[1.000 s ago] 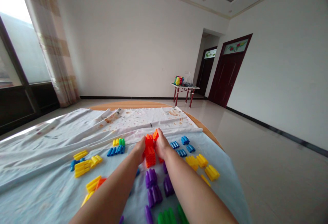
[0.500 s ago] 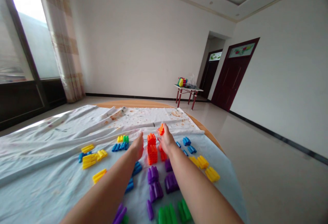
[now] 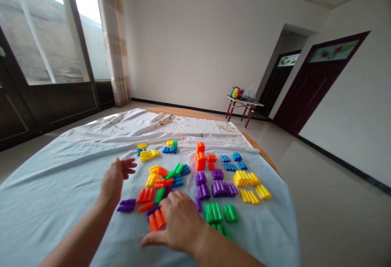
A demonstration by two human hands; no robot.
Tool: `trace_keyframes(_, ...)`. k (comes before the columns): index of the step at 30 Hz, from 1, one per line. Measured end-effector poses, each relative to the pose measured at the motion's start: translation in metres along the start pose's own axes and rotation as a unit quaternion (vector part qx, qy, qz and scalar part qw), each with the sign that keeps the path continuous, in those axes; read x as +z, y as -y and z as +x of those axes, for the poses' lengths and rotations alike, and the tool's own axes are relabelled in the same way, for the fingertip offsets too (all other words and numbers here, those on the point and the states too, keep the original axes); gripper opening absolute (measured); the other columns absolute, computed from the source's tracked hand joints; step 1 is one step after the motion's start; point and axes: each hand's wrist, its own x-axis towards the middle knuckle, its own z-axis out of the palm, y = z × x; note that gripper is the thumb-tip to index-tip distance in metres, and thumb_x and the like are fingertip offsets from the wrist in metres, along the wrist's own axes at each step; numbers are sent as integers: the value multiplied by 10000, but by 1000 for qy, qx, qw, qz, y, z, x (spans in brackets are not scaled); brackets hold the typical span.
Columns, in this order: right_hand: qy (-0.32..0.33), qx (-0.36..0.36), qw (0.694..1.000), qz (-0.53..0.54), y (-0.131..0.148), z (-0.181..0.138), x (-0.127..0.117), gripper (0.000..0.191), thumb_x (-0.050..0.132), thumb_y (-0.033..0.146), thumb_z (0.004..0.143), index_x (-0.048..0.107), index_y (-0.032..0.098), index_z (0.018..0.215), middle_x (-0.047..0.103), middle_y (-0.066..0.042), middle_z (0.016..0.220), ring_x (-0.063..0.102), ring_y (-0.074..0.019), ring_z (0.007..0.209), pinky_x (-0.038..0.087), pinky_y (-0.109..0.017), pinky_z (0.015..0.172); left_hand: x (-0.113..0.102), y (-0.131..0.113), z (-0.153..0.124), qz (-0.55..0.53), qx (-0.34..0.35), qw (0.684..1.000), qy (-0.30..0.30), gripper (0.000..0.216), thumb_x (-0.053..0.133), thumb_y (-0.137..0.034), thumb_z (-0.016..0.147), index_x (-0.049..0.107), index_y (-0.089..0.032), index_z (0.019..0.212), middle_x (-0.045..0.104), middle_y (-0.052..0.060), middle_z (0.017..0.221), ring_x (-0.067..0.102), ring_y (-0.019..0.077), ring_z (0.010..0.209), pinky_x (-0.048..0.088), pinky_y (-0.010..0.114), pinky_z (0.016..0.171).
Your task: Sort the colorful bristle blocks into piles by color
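Observation:
Many coloured plastic blocks lie on a pale blue cloth (image 3: 61, 185) over a round table. My left hand (image 3: 115, 179) hovers open above the cloth, fingers apart, just left of a mixed heap of orange, yellow, green and blue blocks (image 3: 163, 177). My right hand (image 3: 180, 222) lies palm down with fingers spread over orange blocks (image 3: 156, 219) and green blocks (image 3: 214, 212) near me; it holds nothing. An orange stack (image 3: 200, 159) stands further back, apart from both hands. Purple blocks (image 3: 221, 187) and yellow blocks (image 3: 247, 185) sit to the right.
A stained white cloth (image 3: 189, 126) covers the table's far part. Blue blocks (image 3: 231, 161) lie at the right, near the table edge (image 3: 265, 157). A small red-legged table (image 3: 242, 106) with items stands by dark doors. Windows and a curtain are on the left.
Both hands have left the orange stack and pulled back toward me. The right hand no longer holds an orange block. The camera has tilted down and left, so more blocks show.

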Motion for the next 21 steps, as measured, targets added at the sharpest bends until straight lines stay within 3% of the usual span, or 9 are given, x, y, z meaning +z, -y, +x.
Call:
trace_keyframes(3, 0, 55, 998, -21, 11, -10, 30, 793, 617, 797, 547, 654, 97, 917, 624, -188, 925, 558, -365, 952, 420, -515, 890, -13, 20, -5, 18, -1, 1000, -11, 514, 262, -481, 817, 645, -140, 781, 637, 63, 638, 501, 137, 502, 339, 263, 464)
trace_keyframes(6, -1, 82, 996, -32, 13, -19, 36, 772, 619, 783, 567, 654, 107, 939, 631, -178, 941, 559, -352, 961, 422, -504, 889, -17, 32, -10, 35, 9, 999, -9, 524, 275, -504, 812, 646, -135, 776, 618, 51, 620, 484, 135, 499, 337, 266, 466)
trace_keyframes(9, -8, 35, 999, -9, 7, -26, 30, 672, 673, 676, 626, 636, 147, 1040, 627, -129, 1000, 554, -304, 980, 427, -451, 897, -20, 38, -13, 40, 14, 999, -4, 540, 269, -521, 811, 640, -130, 783, 606, 44, 617, 482, 136, 509, 343, 270, 478)
trace_keyframes(14, 6, -71, 996, 57, -12, -31, 31, 450, 734, 341, 704, 622, 175, 1107, 623, -65, 1068, 545, -205, 1020, 387, -324, 964, -26, 38, -13, 33, -5, 999, 21, 550, 258, -518, 818, 636, -119, 829, 608, 45, 642, 492, 132, 522, 359, 271, 492)
trace_keyframes(21, -54, -78, 988, 123, -30, -34, 52, 535, 780, 405, 666, 618, 184, 1126, 607, -56, 1050, 534, -181, 1028, 371, -290, 975, -25, 38, -9, 44, -32, 998, 43, 506, 272, -473, 830, 635, -121, 842, 611, 39, 653, 492, 134, 542, 364, 265, 506)
